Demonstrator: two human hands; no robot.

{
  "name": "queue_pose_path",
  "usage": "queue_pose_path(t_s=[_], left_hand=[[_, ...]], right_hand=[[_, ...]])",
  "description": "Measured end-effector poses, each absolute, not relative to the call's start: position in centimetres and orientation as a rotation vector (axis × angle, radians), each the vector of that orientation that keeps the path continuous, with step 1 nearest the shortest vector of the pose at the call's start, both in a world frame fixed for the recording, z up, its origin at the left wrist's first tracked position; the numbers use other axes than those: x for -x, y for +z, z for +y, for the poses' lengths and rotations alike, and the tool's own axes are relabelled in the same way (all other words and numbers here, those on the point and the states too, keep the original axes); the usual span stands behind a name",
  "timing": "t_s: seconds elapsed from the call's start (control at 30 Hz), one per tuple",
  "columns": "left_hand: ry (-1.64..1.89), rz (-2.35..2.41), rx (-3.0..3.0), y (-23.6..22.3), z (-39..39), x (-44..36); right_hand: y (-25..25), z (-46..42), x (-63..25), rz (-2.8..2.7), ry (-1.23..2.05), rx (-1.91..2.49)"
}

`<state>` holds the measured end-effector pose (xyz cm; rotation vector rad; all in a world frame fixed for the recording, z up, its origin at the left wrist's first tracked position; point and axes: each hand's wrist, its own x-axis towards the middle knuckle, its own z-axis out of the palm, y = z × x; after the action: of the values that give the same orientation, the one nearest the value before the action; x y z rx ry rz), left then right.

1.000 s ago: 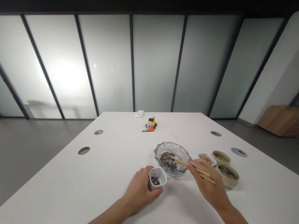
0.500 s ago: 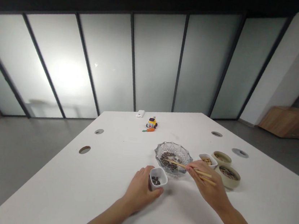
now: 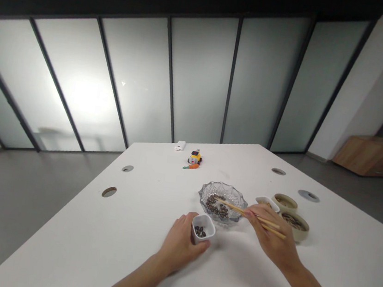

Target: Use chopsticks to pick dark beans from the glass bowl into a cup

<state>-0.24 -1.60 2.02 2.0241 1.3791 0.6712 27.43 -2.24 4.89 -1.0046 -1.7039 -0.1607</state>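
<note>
A small white square cup [image 3: 209, 226] with several dark bean-like pieces [image 3: 199, 231] in it is gripped by my left hand [image 3: 182, 245], fingers and thumb around its side. My right hand [image 3: 273, 232] holds a pair of wooden chopsticks [image 3: 237, 209]. Their tips reach into a clear faceted glass bowl [image 3: 242, 203], among many more of the dark pieces [image 3: 218, 209] lying in it. Whether the tips pinch a piece is too small to tell. The glass bowl stands just beyond the white cup.
Right of the glass bowl are a white dish [image 3: 275, 204], partly behind my right hand, and two beige bowls [image 3: 287, 200] with contents. Farther back lie a yellow toy vehicle [image 3: 195, 157], an orange carrot-shaped thing [image 3: 192, 166] and a white box-like device [image 3: 180, 146]. The white table [image 3: 125, 228] has several round holes.
My right hand has shifted slightly right, and the chopstick tips have moved a little farther back inside the glass bowl. My left hand and the cup stay in place.
</note>
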Motion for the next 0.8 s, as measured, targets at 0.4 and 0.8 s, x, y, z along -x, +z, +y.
queue_pose_path(t_s=[0.4, 0.8], left_hand=[[0.68, 1.384, -2.029, 1.8, -1.7, 0.8], [0.858, 1.358, -1.885, 1.1, -1.5, 0.4]], right_hand=[[4.7, -1.2, -27.2, -1.114, 0.485, 1.053], [4.2, -0.3, -28.2, -0.819, 0.927, 0.874]])
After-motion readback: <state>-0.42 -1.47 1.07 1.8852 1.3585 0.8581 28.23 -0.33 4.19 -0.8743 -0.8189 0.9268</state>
